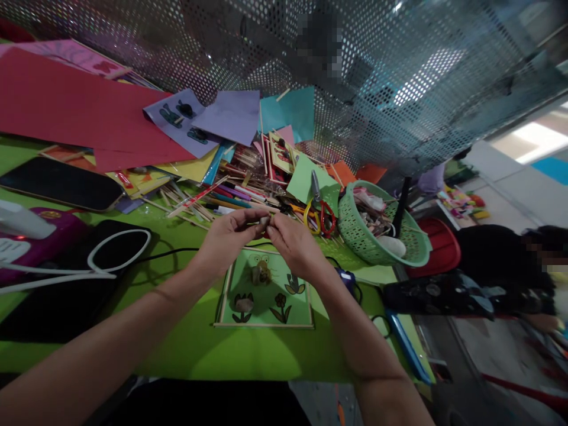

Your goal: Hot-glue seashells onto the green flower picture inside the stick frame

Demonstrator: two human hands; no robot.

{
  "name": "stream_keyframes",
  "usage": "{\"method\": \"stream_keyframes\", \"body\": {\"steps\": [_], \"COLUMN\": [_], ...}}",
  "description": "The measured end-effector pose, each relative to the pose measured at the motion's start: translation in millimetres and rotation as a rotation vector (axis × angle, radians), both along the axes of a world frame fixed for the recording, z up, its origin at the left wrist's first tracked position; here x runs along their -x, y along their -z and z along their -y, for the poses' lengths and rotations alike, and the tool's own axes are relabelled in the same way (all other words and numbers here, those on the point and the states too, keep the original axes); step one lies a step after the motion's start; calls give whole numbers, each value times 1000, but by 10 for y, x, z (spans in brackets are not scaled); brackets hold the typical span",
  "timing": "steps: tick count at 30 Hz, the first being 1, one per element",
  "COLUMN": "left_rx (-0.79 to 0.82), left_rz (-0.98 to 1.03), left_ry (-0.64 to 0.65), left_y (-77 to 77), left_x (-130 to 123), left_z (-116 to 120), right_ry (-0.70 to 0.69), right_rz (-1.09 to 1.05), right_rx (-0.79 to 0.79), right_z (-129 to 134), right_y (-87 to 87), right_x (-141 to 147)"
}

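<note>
My left hand point(228, 236) and my right hand point(295, 242) meet above the far edge of a green picture card. Their closed fingers pinch a small pale pebble-like piece point(264, 220) between them; most of it is hidden. Below lies the green card point(266, 296), edged with thin wooden sticks. On it sits a raised yellowish figure point(261, 272) with round eyes and thin legs. Dark-outlined flowers surround it: one with a pinkish stone point(244, 305) for a bloom, another brown flower point(280, 302), and a third partly behind my right wrist.
Yellow- and red-handled scissors point(319, 216) lie beside a green basket point(381, 248) of supplies. Pens and sticks point(231, 192) crowd the back, with coloured paper point(80, 106). At left are a phone point(60, 183), a black tablet-like slab point(57, 302) and a white cable point(91, 260). Another person point(501, 266) is at right.
</note>
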State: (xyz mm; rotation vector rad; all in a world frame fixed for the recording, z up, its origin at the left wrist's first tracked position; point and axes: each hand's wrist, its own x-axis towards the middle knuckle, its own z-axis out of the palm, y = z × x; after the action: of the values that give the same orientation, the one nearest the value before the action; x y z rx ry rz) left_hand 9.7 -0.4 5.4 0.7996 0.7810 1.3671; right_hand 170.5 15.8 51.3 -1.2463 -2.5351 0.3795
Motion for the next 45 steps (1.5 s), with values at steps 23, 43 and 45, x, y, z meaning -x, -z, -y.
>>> {"method": "stream_keyframes", "body": {"steps": [23, 43, 45], "left_rx": [27, -16, -26], "left_rz": [6, 53, 57], "left_ry": [105, 67, 61], "left_y": [-11, 7, 15], "left_x": [39, 70, 65], "left_z": [-31, -43, -48], "right_ry": [63, 27, 31], "right_rz": [-287, -146, -54], "right_rx": [79, -105, -200], "right_z": [0, 15, 2], "right_y": [56, 60, 86], "right_x": [3, 4, -1]}}
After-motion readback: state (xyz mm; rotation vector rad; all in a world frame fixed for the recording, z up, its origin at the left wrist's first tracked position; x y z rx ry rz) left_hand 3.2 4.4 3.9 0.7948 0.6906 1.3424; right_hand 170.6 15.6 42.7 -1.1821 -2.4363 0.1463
